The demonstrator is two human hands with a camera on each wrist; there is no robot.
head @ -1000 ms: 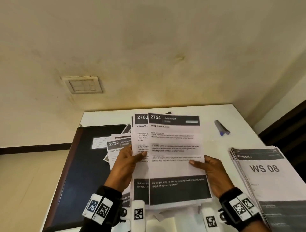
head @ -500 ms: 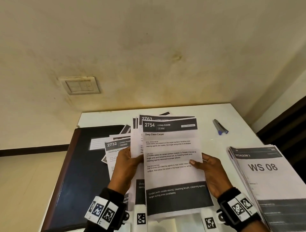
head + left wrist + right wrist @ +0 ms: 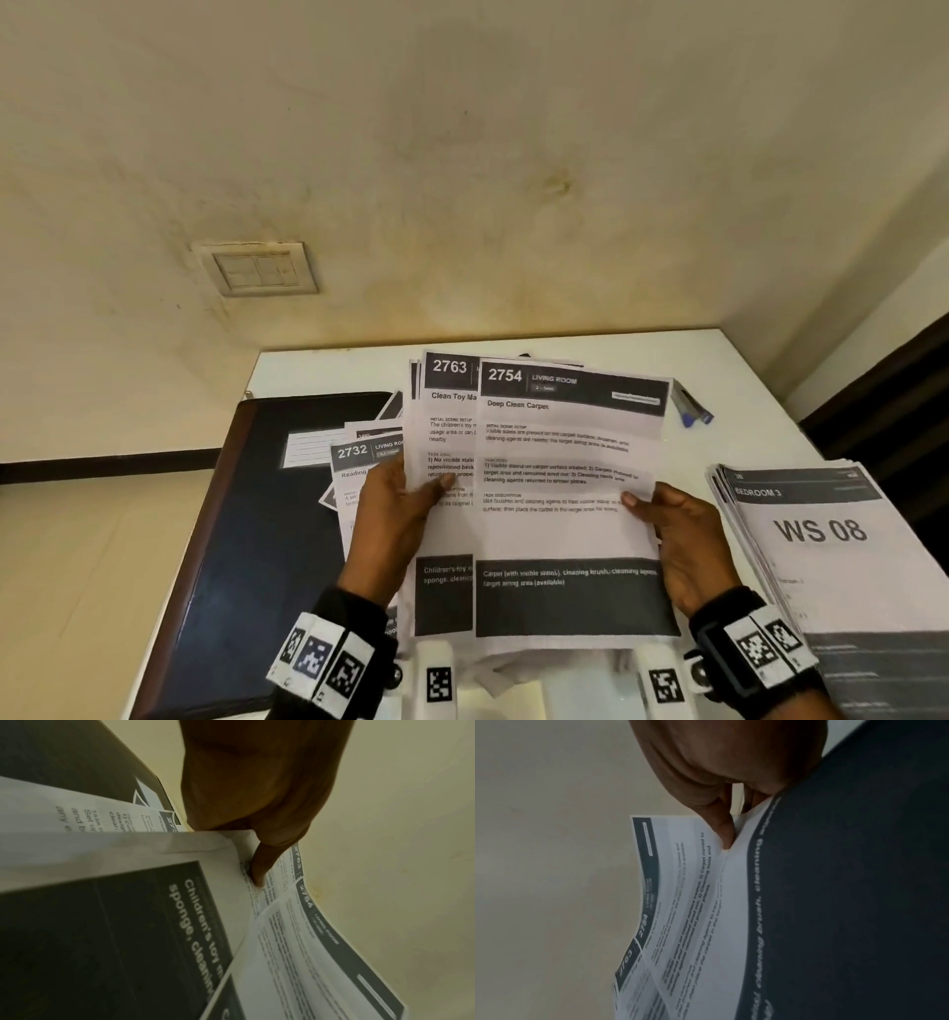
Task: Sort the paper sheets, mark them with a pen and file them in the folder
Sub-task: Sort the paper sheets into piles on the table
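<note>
I hold a fan of printed sheets above the white table [image 3: 719, 370]. My right hand [image 3: 672, 534] pinches the front sheet headed 2754 [image 3: 570, 462] [image 3: 693, 882] at its right edge, thumb on the printed face. My left hand [image 3: 395, 509] [image 3: 257, 801] grips the bundle behind it, topped by the sheet headed 2763 [image 3: 447, 411] [image 3: 282, 876], thumb on top. Several more sheets, one headed 2732 [image 3: 359, 457], lie on the dark closed folder [image 3: 257, 539] at the left. A blue-tipped pen [image 3: 693, 406] lies on the table behind the sheets.
A thick stack of sheets with a cover reading WS 08 [image 3: 821, 534] lies at the table's right. The table stands against a cream wall with a switch plate [image 3: 257, 270]. A dark doorframe [image 3: 898, 411] runs along the far right.
The 2754 sheet slid left over the bundle, then back right and up, so the 2763 header shows again. Both hands kept their hold.
</note>
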